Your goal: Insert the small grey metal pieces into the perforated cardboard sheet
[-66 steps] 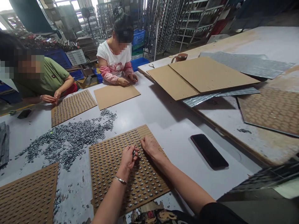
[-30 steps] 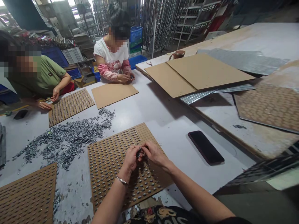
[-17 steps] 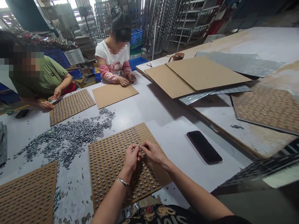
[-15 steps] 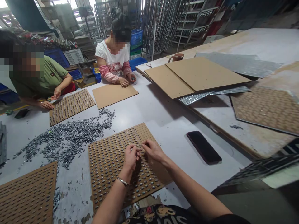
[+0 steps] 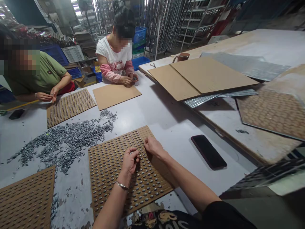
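A brown slotted board lies on the grey table in front of me, many of its slots filled with small grey metal pieces. My left hand rests on the board's middle, fingers curled round some of those pieces. My right hand sits just right of it near the board's far edge, fingertips pinched down on a slot; whatever it holds is too small to see. A heap of loose metal pieces spreads to the left of the board.
A black phone lies right of the board. Another slotted board is at near left. Two people sit across the table with a slotted board and a plain board. Stacked boards and metal sheets cover the raised bench at right.
My hands met over the board, then parted. The right hand has moved up to the board's far edge; the left stays curled at the middle. The view shifted slightly.
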Available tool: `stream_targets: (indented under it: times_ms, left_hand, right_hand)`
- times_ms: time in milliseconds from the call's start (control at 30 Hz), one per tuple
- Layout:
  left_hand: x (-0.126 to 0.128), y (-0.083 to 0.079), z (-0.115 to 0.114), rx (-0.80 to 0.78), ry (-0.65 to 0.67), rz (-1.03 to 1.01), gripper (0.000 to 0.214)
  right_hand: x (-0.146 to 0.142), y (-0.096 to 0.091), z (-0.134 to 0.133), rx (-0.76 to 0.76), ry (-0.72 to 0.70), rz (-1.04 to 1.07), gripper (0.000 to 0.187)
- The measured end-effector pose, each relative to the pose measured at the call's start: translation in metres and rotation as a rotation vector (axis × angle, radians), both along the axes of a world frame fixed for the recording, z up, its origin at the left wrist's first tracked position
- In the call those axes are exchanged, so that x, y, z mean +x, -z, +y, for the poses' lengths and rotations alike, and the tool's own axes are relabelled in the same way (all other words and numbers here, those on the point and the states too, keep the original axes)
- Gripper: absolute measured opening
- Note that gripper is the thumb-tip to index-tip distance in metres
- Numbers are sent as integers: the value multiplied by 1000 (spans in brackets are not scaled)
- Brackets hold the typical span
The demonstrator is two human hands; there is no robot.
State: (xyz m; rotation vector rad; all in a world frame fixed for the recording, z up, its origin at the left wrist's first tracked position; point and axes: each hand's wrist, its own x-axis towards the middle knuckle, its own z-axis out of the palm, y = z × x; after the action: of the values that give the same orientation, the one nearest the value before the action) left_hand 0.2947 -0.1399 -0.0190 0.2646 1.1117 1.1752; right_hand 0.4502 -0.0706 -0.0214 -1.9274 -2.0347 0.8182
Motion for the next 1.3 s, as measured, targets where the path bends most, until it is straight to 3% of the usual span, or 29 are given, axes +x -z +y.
stream_targets:
  times_ms: [133,300,400,600,800,1000,1100,1200,1300]
  left_hand:
    - [3,-1,1,29,43,-16,43]
    - [13,-3,-4,40,51,-17,43]
    - [19,-3,-7,38,50,7,41]
    - [11,-6,-8,26,-1,12,37]
    - [-3,-5,-9,21,-25,105,37]
    - [-2,-6,-10,49,33,102,45]
    - [0,-10,-14,22,43,-20,45]
    - [5,-12,-21,28,76,-72,45]
    - [15,-9,-28,57,112,-41,47]
  right_hand:
    - [2,-6,-8,44,13,66,19]
    - [4,-13,-44,72,-95,454,26]
    - [7,-11,-52,34,-80,545,23]
    - [17,3,-26,60,-28,221,19]
    - [9,9,-20,80,-69,107,16]
    - [7,7,-18,73,-1,78,9]
    - [10,-2,-29,112,34,240,19]
    - [12,-15,-51,111,-64,499,19]
    - [13,-23,-73,50,-123,601,20]
